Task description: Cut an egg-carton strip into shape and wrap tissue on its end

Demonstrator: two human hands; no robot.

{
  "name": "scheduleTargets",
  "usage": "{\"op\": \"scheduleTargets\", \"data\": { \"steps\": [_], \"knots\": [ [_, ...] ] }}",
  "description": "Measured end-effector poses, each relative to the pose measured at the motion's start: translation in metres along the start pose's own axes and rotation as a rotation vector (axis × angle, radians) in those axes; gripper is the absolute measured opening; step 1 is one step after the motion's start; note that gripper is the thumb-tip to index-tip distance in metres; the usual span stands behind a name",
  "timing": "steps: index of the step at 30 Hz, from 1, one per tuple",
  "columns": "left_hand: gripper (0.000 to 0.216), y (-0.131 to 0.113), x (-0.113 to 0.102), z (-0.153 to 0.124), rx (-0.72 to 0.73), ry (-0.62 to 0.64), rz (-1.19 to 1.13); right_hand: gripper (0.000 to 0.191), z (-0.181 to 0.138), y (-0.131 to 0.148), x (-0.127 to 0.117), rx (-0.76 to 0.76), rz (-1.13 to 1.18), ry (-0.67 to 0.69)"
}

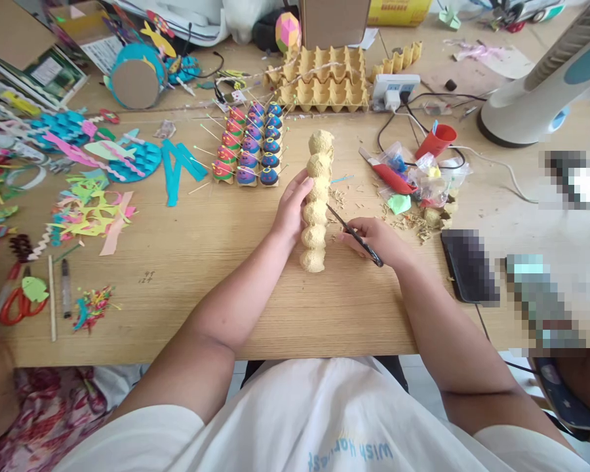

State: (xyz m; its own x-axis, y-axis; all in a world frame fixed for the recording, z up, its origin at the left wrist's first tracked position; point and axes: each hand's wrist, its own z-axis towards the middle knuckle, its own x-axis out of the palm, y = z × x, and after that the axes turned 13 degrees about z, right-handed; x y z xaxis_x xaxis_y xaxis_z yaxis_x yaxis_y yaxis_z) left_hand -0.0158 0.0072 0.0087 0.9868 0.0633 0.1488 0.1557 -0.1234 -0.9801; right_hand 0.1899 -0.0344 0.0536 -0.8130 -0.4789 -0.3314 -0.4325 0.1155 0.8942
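Remotely, I record the egg-carton strip [315, 213] over the tabletop [201, 265], its left side gripped by my left hand's [290, 208] fingers. My right hand's [379, 237] fingers grip black scissors [362, 242], tip at the strip's right edge. Left of the strip's far end: painted carton rows [248, 145].

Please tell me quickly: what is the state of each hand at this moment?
Left hand: closed on the egg-carton strip, holding it from the side.
Right hand: closed, holding the dark scissors.
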Motion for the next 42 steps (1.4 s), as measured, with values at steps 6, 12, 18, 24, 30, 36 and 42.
{"op": "scheduleTargets", "data": {
  "steps": [6,12,18,24,30,36,42],
  "knots": [
    [0.072,-0.002,0.000,-0.001,0.022,-0.002,0.067,0.035,0.003,-0.003,0.002,0.011,0.023,-0.004],
    [0.079,0.001,-0.002,0.003,0.004,0.044,0.031,0.037,0.003,-0.001,0.005,0.016,-0.018,-0.035],
    [0.071,0.007,-0.005,0.007,0.039,0.091,-0.017,0.041,0.003,0.000,0.004,0.029,-0.069,-0.041],
    [0.046,0.002,-0.003,0.004,0.092,0.027,-0.083,0.040,0.003,-0.003,0.003,-0.008,-0.099,-0.032],
    [0.040,-0.001,-0.005,-0.002,0.061,0.104,-0.154,0.045,0.001,-0.007,-0.002,-0.030,-0.022,0.049],
    [0.037,-0.011,-0.008,-0.013,-0.036,0.182,-0.179,0.053,-0.001,-0.006,-0.013,-0.075,-0.047,0.168],
    [0.055,-0.016,-0.011,-0.015,-0.140,0.143,-0.092,0.060,-0.014,0.010,-0.020,-0.054,-0.004,0.236]
  ]
}}
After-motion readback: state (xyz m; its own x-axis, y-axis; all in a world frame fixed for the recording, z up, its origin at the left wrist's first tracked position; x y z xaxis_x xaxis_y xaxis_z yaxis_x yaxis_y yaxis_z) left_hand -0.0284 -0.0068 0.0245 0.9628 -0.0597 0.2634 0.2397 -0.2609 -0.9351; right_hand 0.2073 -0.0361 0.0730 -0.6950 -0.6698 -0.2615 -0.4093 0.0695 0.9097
